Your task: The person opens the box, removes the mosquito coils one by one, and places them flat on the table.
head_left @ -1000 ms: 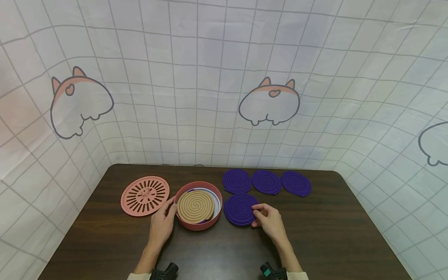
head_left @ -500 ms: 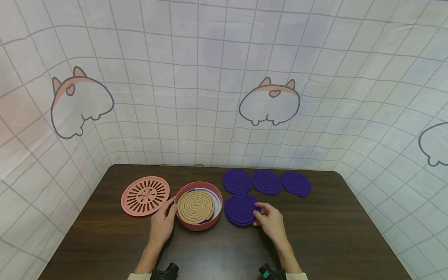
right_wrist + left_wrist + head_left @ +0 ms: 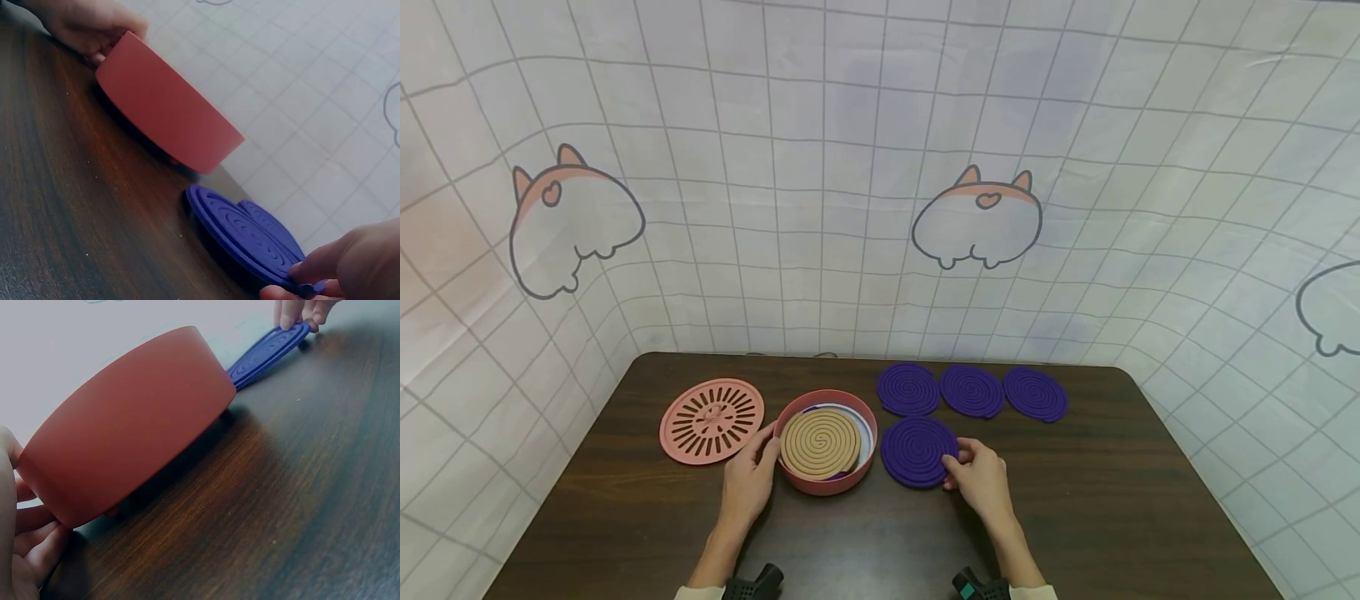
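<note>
In the head view, my left hand (image 3: 748, 475) grips the left side of a round red mosquito coil box (image 3: 824, 486). A tan mosquito coil (image 3: 820, 443) lies inside, over a white liner, with bits of purple showing under it. My right hand (image 3: 982, 478) pinches the right edge of a purple mosquito coil (image 3: 917, 452), just right of the box. In the right wrist view the thumb (image 3: 312, 262) lies on top of that coil, with fingertips at its underside. The left wrist view shows the box's outer wall (image 3: 137, 425) and my left fingers against it.
A pink slotted lid (image 3: 711, 422) lies left of the box. Behind the held coil, a row of purple coils runs rightward: one at left (image 3: 907, 389), one in the middle (image 3: 972, 391), one at right (image 3: 1035, 394). A white grid-patterned cloth (image 3: 820, 208) hangs behind the dark table (image 3: 1120, 500).
The pinched purple coil has shifted slightly right and toward me, along with my right hand. My left hand and the box have stayed in place.
</note>
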Tool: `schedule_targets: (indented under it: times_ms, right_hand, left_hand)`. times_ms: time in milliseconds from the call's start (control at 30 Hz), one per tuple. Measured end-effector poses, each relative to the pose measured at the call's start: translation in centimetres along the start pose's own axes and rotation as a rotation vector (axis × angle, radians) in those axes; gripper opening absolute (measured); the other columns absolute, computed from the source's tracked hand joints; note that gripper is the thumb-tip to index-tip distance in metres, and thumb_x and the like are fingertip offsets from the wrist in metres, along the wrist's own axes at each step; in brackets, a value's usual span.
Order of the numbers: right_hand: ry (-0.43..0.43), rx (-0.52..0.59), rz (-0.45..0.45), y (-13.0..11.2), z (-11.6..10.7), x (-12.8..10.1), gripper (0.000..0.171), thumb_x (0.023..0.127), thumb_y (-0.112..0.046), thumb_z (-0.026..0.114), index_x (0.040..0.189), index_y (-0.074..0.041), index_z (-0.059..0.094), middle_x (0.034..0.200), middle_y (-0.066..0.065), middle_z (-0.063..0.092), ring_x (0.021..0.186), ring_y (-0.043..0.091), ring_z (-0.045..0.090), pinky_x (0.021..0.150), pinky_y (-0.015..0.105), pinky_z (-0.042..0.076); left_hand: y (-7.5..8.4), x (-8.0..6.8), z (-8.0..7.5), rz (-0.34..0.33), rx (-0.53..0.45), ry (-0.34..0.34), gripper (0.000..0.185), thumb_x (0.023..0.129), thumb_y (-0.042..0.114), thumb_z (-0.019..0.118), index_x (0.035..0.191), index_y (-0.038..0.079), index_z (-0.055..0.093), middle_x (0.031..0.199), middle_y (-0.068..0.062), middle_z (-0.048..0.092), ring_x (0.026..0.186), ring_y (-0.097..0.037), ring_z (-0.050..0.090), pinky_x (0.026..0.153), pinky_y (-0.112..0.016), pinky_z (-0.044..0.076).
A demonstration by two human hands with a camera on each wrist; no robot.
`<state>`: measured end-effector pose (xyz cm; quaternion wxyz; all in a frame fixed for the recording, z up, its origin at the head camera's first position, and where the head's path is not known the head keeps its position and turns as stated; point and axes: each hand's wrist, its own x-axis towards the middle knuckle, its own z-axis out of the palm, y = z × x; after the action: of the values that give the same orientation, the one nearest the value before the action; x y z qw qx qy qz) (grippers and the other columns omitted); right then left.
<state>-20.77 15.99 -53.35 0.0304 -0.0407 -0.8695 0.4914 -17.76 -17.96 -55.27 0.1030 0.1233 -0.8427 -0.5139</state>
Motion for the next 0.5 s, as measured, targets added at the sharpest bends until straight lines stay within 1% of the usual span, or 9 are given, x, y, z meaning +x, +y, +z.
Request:
schedule_targets:
  times_ms: [233, 500]
  right_hand:
    - [0.009, -0.013, 0.018, 0.03, -0.05, -0.07, 0.039, 0.086, -0.007, 0.072, 0.121, 0.011, 0.064, 0.094, 0.018, 0.069, 0.05, 0.013, 0.067, 0.05, 0.024, 0.056]
    - [0.017, -0.02, 0.011, 0.18, -0.02, 0.1, 0.036, 0.087, -0.008, 0.072, 0.118, 0.009, 0.066, 0.101, 0.022, 0.071, 0.051, 0.011, 0.067, 0.051, 0.023, 0.056]
  left_hand:
    - [-0.01, 0.01, 0.01, 0.001, -0.001, -0.005, 0.045, 0.105, 0.039, 0.047, 0.143, 0.016, 0.056, 0.143, -0.011, 0.06, 0.136, -0.029, 0.054, 0.112, -0.052, 0.042]
    - [-0.04, -0.05, 0.01, 0.026, 0.008, 0.021, 0.043, 0.105, 0.039, 0.048, 0.14, 0.017, 0.059, 0.138, -0.011, 0.064, 0.132, -0.029, 0.057, 0.108, -0.052, 0.046]
